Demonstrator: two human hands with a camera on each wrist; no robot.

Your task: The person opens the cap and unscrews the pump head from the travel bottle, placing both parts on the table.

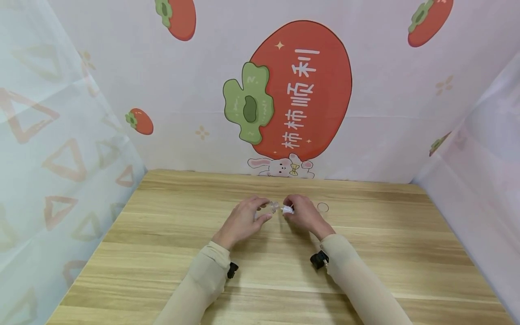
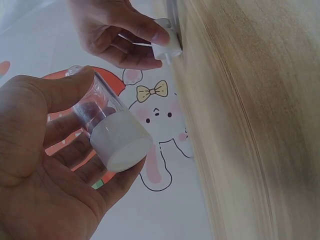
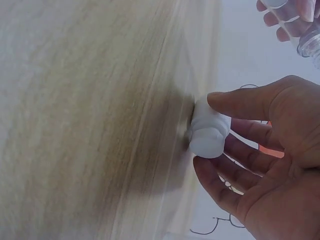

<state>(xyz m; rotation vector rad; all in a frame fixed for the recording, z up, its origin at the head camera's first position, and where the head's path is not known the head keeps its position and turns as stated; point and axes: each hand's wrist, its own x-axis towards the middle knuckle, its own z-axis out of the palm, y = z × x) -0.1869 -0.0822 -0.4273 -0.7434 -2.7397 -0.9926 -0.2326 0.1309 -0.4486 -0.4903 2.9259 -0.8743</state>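
Note:
My left hand [image 1: 243, 219] grips a small clear bottle [image 1: 274, 206] between thumb and fingers. In the left wrist view the bottle [image 2: 112, 94] is tilted, its white base [image 2: 122, 142] facing the camera. A white pump head [image 1: 287, 209] is pinched by my right hand [image 1: 304, 213], a short gap away from the bottle's neck. From the left wrist, a thin white stem shows under the pump head [image 2: 166, 44]. The right wrist view has the thumb on one side of the pump head [image 3: 210, 125] and fingers on the other, low beside the table.
On the wood-grain table [image 1: 162, 253], a thin round clear piece [image 1: 322, 207] lies just right of my right hand. A patterned cloth wall [image 1: 195, 90] stands along the table's back edge. Black wrist cameras [image 1: 319, 260] sit under both sleeves.

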